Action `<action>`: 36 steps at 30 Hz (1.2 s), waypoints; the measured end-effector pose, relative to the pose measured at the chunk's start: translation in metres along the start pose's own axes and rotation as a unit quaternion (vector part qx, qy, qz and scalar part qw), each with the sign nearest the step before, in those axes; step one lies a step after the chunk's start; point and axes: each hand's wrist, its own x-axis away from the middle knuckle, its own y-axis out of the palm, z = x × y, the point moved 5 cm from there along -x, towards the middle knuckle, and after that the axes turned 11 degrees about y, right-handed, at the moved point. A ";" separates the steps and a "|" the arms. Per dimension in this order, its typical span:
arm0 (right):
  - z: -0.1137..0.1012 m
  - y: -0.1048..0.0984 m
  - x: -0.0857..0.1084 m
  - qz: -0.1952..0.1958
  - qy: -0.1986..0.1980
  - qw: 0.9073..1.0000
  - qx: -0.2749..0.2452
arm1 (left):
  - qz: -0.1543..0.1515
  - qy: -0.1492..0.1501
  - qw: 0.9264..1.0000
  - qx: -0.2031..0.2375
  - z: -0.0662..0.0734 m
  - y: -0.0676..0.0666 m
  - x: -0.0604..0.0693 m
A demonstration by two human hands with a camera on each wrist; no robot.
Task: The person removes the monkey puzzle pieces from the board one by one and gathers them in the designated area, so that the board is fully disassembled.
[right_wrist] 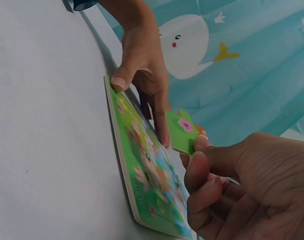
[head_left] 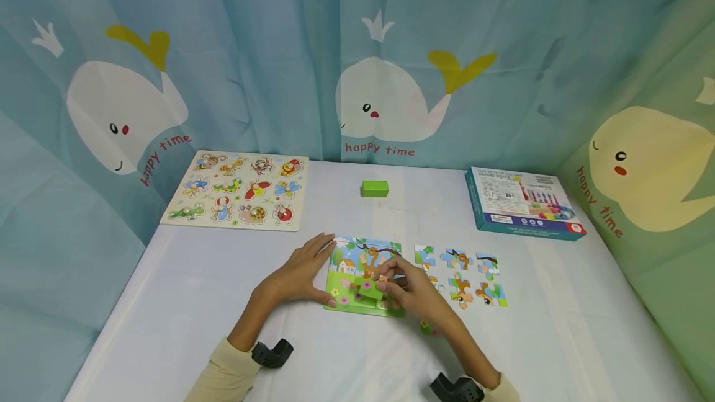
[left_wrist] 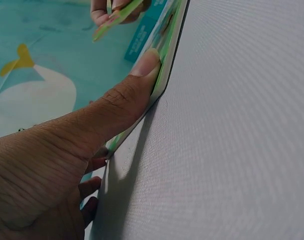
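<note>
A puzzle board point(head_left: 342, 298) printed with a house and a brown animal lies on the table. My left hand point(head_left: 298, 273) spans its left side, thumb point(left_wrist: 148, 62) on the near corner and fingers stretched toward the far corner. Over the board, my right hand point(head_left: 414, 287) pinches a green puzzle piece point(right_wrist: 180, 131) with a pink flower between thumb and fingertips. That piece is raised and tilted, apart from the board. Several loose puzzle pieces point(head_left: 491, 294) lie in rows to the right; my right hand and forearm hide some of them.
A pegged insect puzzle point(head_left: 237, 188) lies at the back left. A green block point(head_left: 375, 188) sits beyond the board, near the curtain point(head_left: 268, 67). At the back right is a teal and white box point(head_left: 519, 203). Black bands point(head_left: 272, 353) circle both wrists.
</note>
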 end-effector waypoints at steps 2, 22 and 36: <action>0.002 -0.004 0.003 0.003 0.012 1.000 -0.012 | 0.000 0.000 1.000 -0.001 0.000 0.000 0.000; 0.027 -0.073 0.082 0.127 0.057 0.989 -0.057 | 0.000 -0.004 1.000 0.002 -0.002 0.003 0.000; 0.071 -0.095 0.130 0.262 0.213 0.940 0.046 | 0.001 -0.006 1.000 0.009 0.000 0.001 0.001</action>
